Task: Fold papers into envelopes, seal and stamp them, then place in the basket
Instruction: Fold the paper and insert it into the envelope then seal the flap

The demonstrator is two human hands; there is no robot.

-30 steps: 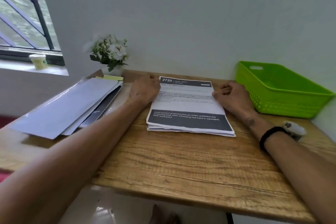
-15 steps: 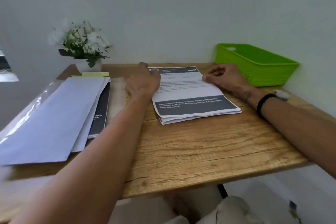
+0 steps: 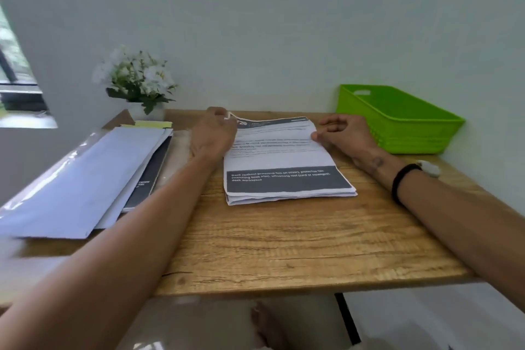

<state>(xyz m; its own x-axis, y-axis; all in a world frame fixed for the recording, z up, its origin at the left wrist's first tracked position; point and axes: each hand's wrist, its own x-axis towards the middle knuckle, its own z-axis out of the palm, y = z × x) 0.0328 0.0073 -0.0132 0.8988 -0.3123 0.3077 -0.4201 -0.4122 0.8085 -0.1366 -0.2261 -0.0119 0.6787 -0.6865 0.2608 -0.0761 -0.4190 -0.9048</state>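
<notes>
- The stack of papers [image 3: 287, 167] lies flat at the middle of the wooden worktop [image 3: 284, 250], its far edge near the wall.
- The left hand [image 3: 214, 133] sits at the stack's far left corner, its fingers pinching the top sheet there; that corner curls up off the pile.
- The right hand [image 3: 345, 133] rests at the far right edge, its fingers curled with the tips nipping the edge of the top sheet.
- The sheets look light, thin and limp. I judge one will sag and flutter if lifted by a single corner, so a hold at both far corners suits it best.
- The paper creases easily and sheets cling together; peeling slowly should keep the second sheet down.
- The white envelopes [image 3: 93, 176] lie in a loose pile at the left, well apart from the stack.
- The green basket [image 3: 397, 122] stands at the far right, just beside the right hand.
- No sheet is folded yet.
</notes>
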